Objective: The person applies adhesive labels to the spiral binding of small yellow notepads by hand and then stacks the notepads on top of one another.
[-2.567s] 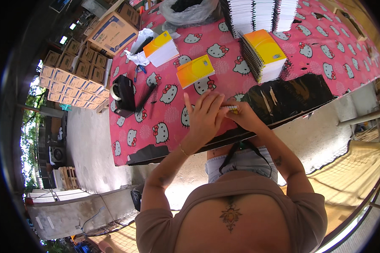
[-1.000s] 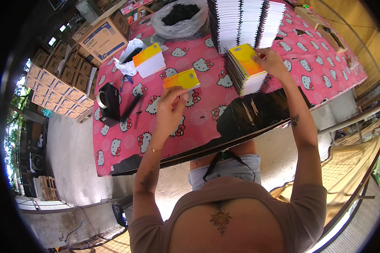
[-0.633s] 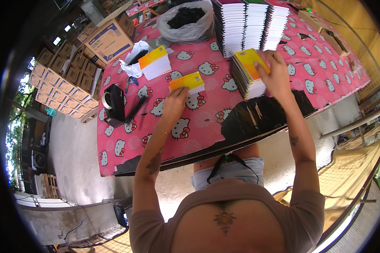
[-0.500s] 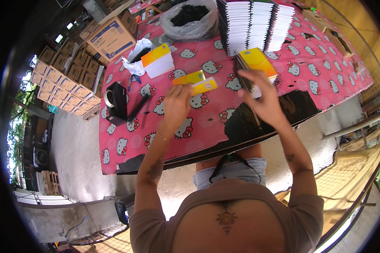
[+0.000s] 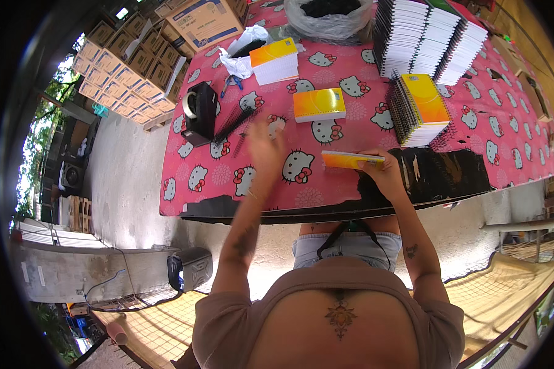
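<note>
My right hand point(image 5: 385, 174) grips a thin yellow-orange notepad point(image 5: 349, 160) near the table's front edge, thumb on its cover. Motion smears my left hand point(image 5: 266, 146), which is over the tablecloth just right of some loose black spiral binding coils point(image 5: 235, 123); its fingers are too blurred to read. Beyond both hands lies a small block of yellow-orange notepads point(image 5: 319, 104). Farther left is another such stack point(image 5: 274, 60). A pile of spiral-bound yellow notebooks point(image 5: 421, 109) stands to the right.
A black tape dispenser point(image 5: 200, 115) sits at the left, with blue-handled scissors point(image 5: 232, 84) behind it. Tall stacks of bound notebooks point(image 5: 421, 40) and a plastic bag of black coils point(image 5: 329, 27) stand at the back. Cardboard boxes point(image 5: 132, 71) are piled beyond the table.
My right hand has come away from the spiral-bound pile and now holds a thin notepad near the front edge. My left hand has left the small notepads. The view has shifted.
</note>
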Motion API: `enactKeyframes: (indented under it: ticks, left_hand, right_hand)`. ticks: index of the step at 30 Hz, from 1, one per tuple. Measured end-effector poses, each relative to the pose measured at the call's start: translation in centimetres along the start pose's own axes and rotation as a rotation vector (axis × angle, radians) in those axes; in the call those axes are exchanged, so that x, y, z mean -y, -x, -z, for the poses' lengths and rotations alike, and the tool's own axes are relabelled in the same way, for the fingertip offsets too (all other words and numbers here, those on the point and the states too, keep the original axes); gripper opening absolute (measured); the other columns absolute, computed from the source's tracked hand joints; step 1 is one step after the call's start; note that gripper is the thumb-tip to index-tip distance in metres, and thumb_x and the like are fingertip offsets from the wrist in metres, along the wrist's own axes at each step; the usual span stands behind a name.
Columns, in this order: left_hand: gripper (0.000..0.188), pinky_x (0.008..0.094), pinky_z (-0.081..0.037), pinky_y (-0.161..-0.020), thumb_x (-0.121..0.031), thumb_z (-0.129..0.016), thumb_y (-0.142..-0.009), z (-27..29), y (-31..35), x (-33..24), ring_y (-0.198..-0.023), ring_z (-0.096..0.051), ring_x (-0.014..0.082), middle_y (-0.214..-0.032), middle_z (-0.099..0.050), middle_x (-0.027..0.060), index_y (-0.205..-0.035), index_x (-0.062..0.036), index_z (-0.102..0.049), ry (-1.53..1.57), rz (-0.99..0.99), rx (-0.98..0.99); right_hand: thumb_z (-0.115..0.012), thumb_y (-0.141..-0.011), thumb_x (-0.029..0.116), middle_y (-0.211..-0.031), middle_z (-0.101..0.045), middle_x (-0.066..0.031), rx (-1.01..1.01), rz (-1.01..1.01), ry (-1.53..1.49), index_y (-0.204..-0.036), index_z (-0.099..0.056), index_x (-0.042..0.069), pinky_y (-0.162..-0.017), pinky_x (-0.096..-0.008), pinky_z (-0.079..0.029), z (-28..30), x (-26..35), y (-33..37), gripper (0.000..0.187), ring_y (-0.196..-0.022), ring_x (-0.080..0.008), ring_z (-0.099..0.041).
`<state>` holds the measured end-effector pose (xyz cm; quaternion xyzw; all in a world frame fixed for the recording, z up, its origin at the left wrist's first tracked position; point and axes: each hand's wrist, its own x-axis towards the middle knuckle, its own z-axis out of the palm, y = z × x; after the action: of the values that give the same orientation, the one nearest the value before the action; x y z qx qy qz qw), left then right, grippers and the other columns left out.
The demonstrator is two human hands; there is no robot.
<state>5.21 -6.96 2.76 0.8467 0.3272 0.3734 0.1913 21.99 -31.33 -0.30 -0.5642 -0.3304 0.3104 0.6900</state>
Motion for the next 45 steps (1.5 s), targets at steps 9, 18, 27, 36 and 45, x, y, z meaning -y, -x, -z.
enactKeyframes:
  ticks: [9, 18, 27, 36, 45]
  left_hand:
    - [0.025, 0.0442, -0.052, -0.075, -0.011, -0.058, -0.096, 2.4, -3.3, 8.8, -0.087, -0.066, 0.0359, -0.092, -0.066, 0.0202, -0.118, -0.0027, -0.063, -0.141, -0.082, -0.049]
    - [0.016, 0.0262, -0.045, -0.062, -0.007, -0.069, -0.09, 5.0, 3.2, -5.4, -0.068, -0.058, 0.0149, -0.079, -0.065, 0.0081, -0.105, -0.0016, -0.071, 0.35, -0.131, 0.242]
    - [0.01, 0.0335, -0.047, -0.056, -0.009, -0.073, -0.087, 2.9, 4.0, -4.0, -0.066, -0.063, 0.0256, -0.082, -0.069, 0.0107, -0.094, -0.0025, -0.072, 0.313, -0.221, 0.165]
    - [0.016, 0.035, -0.048, -0.057, -0.017, -0.071, -0.091, 3.3, 2.6, -4.0, -0.064, -0.064, 0.0253, -0.081, -0.066, 0.0127, -0.096, -0.0022, -0.069, 0.343, -0.1, 0.354]
    - [0.031, 0.0403, -0.05, -0.086, -0.022, -0.064, -0.095, 4.5, 0.2, -5.7, -0.105, -0.061, 0.0289, -0.123, -0.06, 0.012, -0.121, -0.0046, -0.061, 0.113, -0.236, 0.689]
  right_hand:
    - [-0.07, -0.092, 0.006, -0.098, -0.07, -0.0035, 0.138, -0.053, 0.074, -0.116, -0.068, 0.001, -0.078, -0.0225, -0.05, -0.4, 0.8, -0.2, 0.024, -0.089, -0.007, -0.061]
    - [-0.071, -0.092, 0.009, -0.095, -0.069, 0.0011, 0.083, 0.002, 0.091, -0.115, -0.069, 0.001, -0.071, -0.0188, -0.047, -1.1, -0.1, -0.5, 0.024, -0.081, -0.0036, -0.057]
    - [-0.071, -0.093, 0.01, -0.096, -0.068, 0.0026, 0.062, 0.041, 0.073, -0.114, -0.07, 0.001, -0.071, -0.0189, -0.047, -1.7, 0.0, -0.3, 0.023, -0.083, -0.0031, -0.057]
    - [-0.07, -0.093, 0.009, -0.096, -0.069, 0.0017, 0.063, 0.027, 0.126, -0.113, -0.07, 0.001, -0.072, -0.0194, -0.048, -1.6, 0.4, 0.0, 0.021, -0.083, -0.0035, -0.058]
    - [-0.066, -0.096, 0.008, -0.099, -0.069, -0.0022, 0.025, 0.02, 0.084, -0.116, -0.068, -0.001, -0.08, -0.0219, -0.049, -2.3, 1.0, 1.0, 0.022, -0.09, -0.0058, -0.059]
